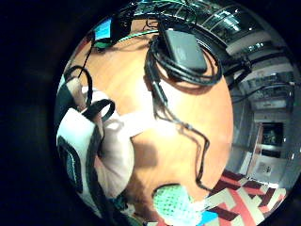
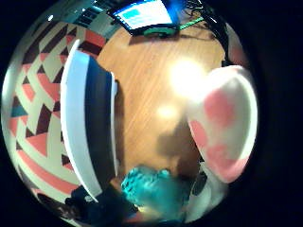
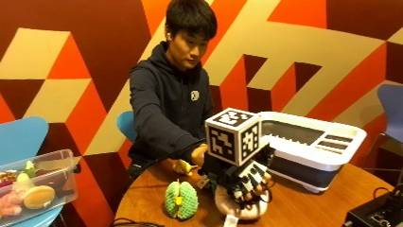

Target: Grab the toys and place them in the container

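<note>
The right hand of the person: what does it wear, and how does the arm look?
The right hand wears a black glove with white plastic pieces on the fingers and black straps. The arm is in a dark navy hooded sweatshirt with a small round white logo on the chest.

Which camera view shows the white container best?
The outside view: the whole white container stands on the table beside the gloved right hand. The thumb side palm view shows only its wall; the little finger side view shows none.

It looks like an office lounge or lab: a bold geometric wall mural, blue chairs, a round wooden table and a lit monitor amid cables.
</note>
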